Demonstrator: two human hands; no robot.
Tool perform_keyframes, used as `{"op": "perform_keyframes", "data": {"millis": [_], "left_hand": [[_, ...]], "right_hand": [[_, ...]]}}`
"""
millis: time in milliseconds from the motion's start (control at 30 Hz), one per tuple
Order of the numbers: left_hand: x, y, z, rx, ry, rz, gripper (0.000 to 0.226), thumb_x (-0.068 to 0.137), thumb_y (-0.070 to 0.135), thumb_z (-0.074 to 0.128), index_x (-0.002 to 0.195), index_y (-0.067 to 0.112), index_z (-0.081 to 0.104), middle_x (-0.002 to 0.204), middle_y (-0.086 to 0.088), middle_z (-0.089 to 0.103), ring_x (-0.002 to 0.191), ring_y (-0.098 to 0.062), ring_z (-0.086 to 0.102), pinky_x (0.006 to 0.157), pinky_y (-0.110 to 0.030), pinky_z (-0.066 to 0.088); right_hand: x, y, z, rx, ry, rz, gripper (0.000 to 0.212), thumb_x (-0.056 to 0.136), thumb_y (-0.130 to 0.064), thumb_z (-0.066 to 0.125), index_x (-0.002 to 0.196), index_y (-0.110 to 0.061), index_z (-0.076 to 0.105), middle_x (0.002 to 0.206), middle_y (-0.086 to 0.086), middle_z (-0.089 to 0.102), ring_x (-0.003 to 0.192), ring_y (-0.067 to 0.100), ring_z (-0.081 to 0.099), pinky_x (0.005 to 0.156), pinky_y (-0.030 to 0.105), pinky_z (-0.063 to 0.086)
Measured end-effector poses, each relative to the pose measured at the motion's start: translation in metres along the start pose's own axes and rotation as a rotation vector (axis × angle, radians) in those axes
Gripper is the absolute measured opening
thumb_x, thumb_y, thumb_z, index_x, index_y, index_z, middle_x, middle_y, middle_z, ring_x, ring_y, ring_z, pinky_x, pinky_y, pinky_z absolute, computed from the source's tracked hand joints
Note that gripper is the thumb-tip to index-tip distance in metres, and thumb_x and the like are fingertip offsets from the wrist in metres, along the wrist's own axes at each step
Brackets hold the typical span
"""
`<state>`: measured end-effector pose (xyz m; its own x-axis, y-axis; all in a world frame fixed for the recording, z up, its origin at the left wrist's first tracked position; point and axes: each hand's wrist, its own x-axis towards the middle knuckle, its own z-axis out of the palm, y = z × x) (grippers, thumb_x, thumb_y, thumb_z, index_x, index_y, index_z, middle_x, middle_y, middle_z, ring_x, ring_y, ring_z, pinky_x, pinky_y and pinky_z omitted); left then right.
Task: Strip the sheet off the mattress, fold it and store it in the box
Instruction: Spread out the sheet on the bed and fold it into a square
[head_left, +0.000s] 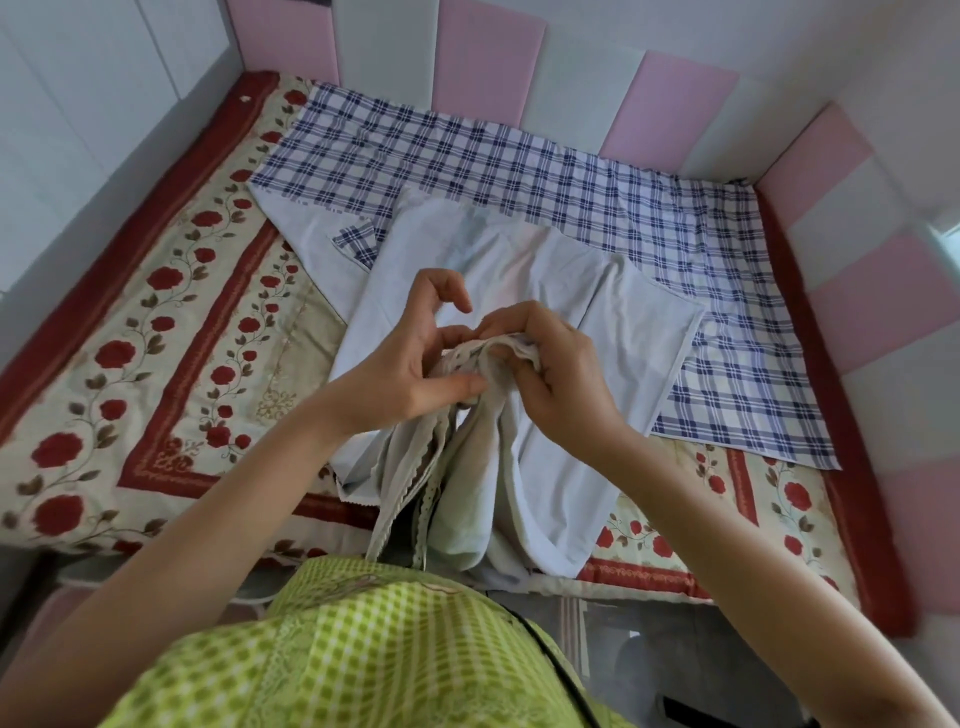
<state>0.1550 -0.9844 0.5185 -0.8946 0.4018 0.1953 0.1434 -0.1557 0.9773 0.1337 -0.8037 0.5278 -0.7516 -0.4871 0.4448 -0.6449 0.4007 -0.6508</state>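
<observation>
A blue-and-white checked sheet (545, 171) lies across the far half of the mattress, its pale underside folded back toward me in the middle. Both hands hold a gathered, lace-trimmed edge of the pale cloth (498, 358) above the bed's near side. My left hand (410, 364) pinches the bunched edge between thumb and fingers. My right hand (550, 364) grips the same bunch from the right with curled fingers. The rest of the cloth hangs down from my hands over the mattress edge. No box is in view.
A cream quilted mattress cover with red roses (156, 364) is exposed at left and near right. Pink and white padded panels (857, 249) wall the bed at the back and right. White wall panels stand at left. My green checked garment (363, 649) fills the bottom.
</observation>
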Motion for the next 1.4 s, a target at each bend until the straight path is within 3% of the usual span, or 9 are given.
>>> {"op": "perform_keyframes", "data": {"millis": [233,467,633,800,900,1067,1200,1300,1400], "left_hand": [[-0.001,-0.080,0.009,0.570,0.585,-0.134,0.040,0.077,-0.002,0.064,0.104,0.021,0.044,0.112,0.000,0.030,0.087,0.012,0.044,0.074,-0.003,0.039],[-0.036,-0.191,-0.035,0.638,0.559,-0.738,0.008,0.085,0.003,0.057,0.089,0.000,0.064,0.089,-0.013,0.063,0.086,-0.031,0.062,0.055,-0.026,0.036],[-0.011,-0.174,-0.041,-0.219,0.601,-1.106,0.023,0.102,0.008,0.034,0.093,-0.003,0.052,0.079,-0.018,0.057,0.062,-0.025,0.059,0.035,-0.026,0.049],[0.069,-0.106,-0.124,-0.101,0.914,-0.899,0.026,0.100,0.002,0.026,0.083,0.010,0.045,0.069,-0.007,0.046,0.046,-0.013,0.050,0.024,-0.016,0.034],[0.165,-0.008,-0.164,0.110,0.840,-0.646,0.032,0.094,-0.002,0.033,0.080,0.008,0.060,0.083,-0.014,0.064,0.065,-0.021,0.054,0.048,-0.026,0.050],[0.297,0.245,-0.136,0.328,0.774,-0.042,0.039,0.089,-0.003,0.036,0.070,0.015,0.063,0.068,-0.002,0.062,0.061,-0.016,0.054,0.038,-0.012,0.044],[0.321,0.384,-0.102,0.541,0.860,0.533,0.031,0.089,-0.003,0.039,0.103,0.000,0.067,0.108,-0.013,0.065,0.100,-0.024,0.059,0.081,-0.024,0.046],[0.317,0.400,-0.098,0.724,0.752,0.471,0.038,0.088,-0.005,0.035,0.105,0.009,0.067,0.101,-0.009,0.060,0.087,-0.023,0.056,0.057,-0.022,0.045],[0.316,0.403,-0.099,0.704,0.832,0.475,0.041,0.089,-0.005,0.032,0.102,0.006,0.069,0.100,-0.014,0.064,0.064,-0.020,0.051,0.034,-0.015,0.035]], "right_hand": [[0.024,0.004,-0.020,0.124,0.330,0.151,0.023,0.091,-0.002,0.043,0.089,-0.024,0.045,0.085,-0.011,0.055,0.072,-0.005,0.052,0.066,0.014,0.041],[0.034,0.019,-0.067,0.163,0.598,0.166,0.017,0.096,-0.011,0.041,0.085,-0.023,0.045,0.077,-0.007,0.046,0.068,-0.003,0.042,0.066,0.019,0.038],[0.019,0.047,-0.070,0.082,0.570,0.352,0.026,0.098,0.001,0.036,0.084,-0.020,0.044,0.078,-0.007,0.044,0.065,-0.010,0.045,0.065,0.010,0.038],[0.003,0.122,-0.090,-0.124,0.411,0.740,0.010,0.101,-0.007,0.032,0.095,-0.008,0.040,0.079,-0.002,0.043,0.071,0.014,0.044,0.058,0.020,0.036],[0.032,0.144,-0.120,-0.092,0.422,0.848,0.012,0.101,-0.012,0.032,0.092,-0.009,0.039,0.080,0.001,0.044,0.074,0.019,0.043,0.060,0.029,0.036],[0.157,0.088,-0.236,-0.008,0.736,0.497,0.022,0.100,-0.017,0.045,0.080,-0.007,0.047,0.074,0.003,0.045,0.078,0.019,0.043,0.063,0.030,0.026],[0.216,0.008,-0.343,-0.085,0.780,0.112,0.034,0.082,-0.002,0.070,0.112,-0.008,0.054,0.095,0.006,0.054,0.084,0.018,0.050,0.076,0.028,0.038],[0.220,-0.008,-0.374,-0.285,0.512,0.153,0.035,0.072,0.001,0.076,0.092,-0.024,0.062,0.090,0.002,0.063,0.085,0.016,0.056,0.076,0.028,0.043],[0.222,-0.018,-0.381,-0.279,0.723,0.057,0.020,0.074,-0.011,0.076,0.075,-0.026,0.064,0.070,0.000,0.061,0.070,0.007,0.053,0.061,0.018,0.038]]}}
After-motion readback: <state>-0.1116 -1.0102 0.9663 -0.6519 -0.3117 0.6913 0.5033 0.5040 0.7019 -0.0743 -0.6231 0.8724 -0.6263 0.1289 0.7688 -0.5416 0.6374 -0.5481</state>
